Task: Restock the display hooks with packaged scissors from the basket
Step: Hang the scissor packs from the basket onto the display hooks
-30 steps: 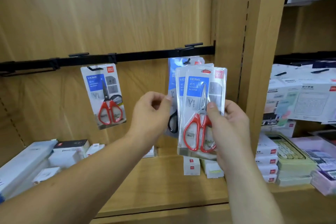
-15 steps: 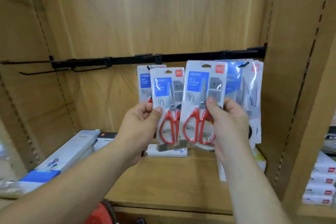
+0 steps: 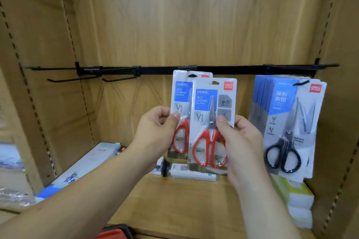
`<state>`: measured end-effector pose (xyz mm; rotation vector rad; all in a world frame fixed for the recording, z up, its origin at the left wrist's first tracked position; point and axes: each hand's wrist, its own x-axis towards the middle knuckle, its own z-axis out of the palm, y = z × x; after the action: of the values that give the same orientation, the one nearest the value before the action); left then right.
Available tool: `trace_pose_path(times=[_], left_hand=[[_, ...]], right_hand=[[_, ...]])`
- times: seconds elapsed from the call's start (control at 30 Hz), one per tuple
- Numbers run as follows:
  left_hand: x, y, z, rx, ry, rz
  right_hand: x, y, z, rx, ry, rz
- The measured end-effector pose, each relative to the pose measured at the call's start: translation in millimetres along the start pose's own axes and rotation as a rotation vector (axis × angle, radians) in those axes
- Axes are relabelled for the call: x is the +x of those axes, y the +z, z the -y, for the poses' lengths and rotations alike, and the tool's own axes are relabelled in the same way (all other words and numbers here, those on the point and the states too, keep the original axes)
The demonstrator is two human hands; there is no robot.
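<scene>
My right hand (image 3: 240, 147) grips a blister pack of red-handled scissors (image 3: 210, 122), held upright in front of the black hook rail (image 3: 223, 69). My left hand (image 3: 157, 134) pinches a second red-handled pack (image 3: 180, 106) just behind and left of the first; its top hole sits at a hook on the rail. Two bare hooks (image 3: 108, 78) stick out at the rail's left end. A thick row of black-handled scissor packs (image 3: 287, 126) hangs on the right hook. A red basket edge (image 3: 116, 234) shows at the bottom.
Wooden shelf bay with slotted uprights on both sides. On the shelf board lie a long white-and-blue box (image 3: 81, 170) at left, a small white box (image 3: 192, 173) under the packs, and stacked white boxes (image 3: 297, 205) at right.
The view has swung left and closed in on the bay. My left hand took one pack off the stack and carried it up to the rail; my right hand keeps the other.
</scene>
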<state>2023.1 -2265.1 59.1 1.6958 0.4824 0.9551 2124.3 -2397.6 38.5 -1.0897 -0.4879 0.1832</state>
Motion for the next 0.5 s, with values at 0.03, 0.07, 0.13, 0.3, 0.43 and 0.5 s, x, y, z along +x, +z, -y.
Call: trace_pose_path(times=[0.03,0.07,0.13,0.3,0.43,0.5], left_hand=[[0.6,2.9,1.0,-0.002,-0.002,0.009],[0.6,5.9,3.5,-0.006,-0.007,0.016],[-3.2,9.8,10.7,-0.019,-0.003,0.020],[-4.3,5.6,24.0,-0.072,0.049,-0.074],[-1.2,3.4,21.3,-0.066,0.046,-0.062],[8.4,3.6,20.1,-0.017,0.004,-0.064]], right_hand=[[0.2,-0.3,-0.4,-0.003,0.002,-0.009],[0.3,-0.9,-0.4,0.001,0.008,-0.012],[-0.1,-3.4,0.1,0.003,0.028,-0.010],[0.3,-4.2,0.4,0.017,0.024,0.000],[4.0,-1.4,1.6,0.024,0.006,0.009],[6.9,2.3,0.4,0.015,-0.015,0.008]])
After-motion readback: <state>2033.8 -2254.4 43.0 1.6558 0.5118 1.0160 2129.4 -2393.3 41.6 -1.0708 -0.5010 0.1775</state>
